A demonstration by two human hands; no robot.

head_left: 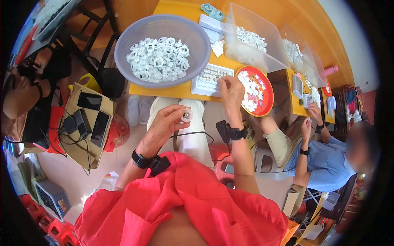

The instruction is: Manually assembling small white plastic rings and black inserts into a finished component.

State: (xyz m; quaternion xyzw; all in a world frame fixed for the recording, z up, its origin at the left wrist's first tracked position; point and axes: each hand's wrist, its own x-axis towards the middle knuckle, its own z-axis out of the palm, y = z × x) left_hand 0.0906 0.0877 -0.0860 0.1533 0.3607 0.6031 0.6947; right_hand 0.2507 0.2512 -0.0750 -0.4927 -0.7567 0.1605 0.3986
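Left hand: the hand (pixel 166 119) is raised over the lap, near side of the tabletop (pixel 150 91); thumb and fingers pinch a small clear plastic piece (pixel 187 116), round in outline.
Right hand: the hand (pixel 233 93) is over the right end of the white tray; fingers curled, thumb and forefinger close together. From where I stand, cannot tell whether anything is between them.
White tray (pixel 204 91): at the near edge of the tabletop, holding rows of small round pieces.
Basket (pixel 200 45): grey, wide, left of the tray; a heap of clear and whitish ring-like pieces inside.
Red dish (pixel 270 95): right of the tray, yellow-rimmed; scattered small white parts in it.
Clear bin (pixel 262 61): far side, beyond the dish; white parts piled inside.
Cardboard (pixel 80 149): left of the person; dark phones and cables on it.
Co-worker (pixel 324 166): right side, blue shirt, both hands raised near another tabletop.
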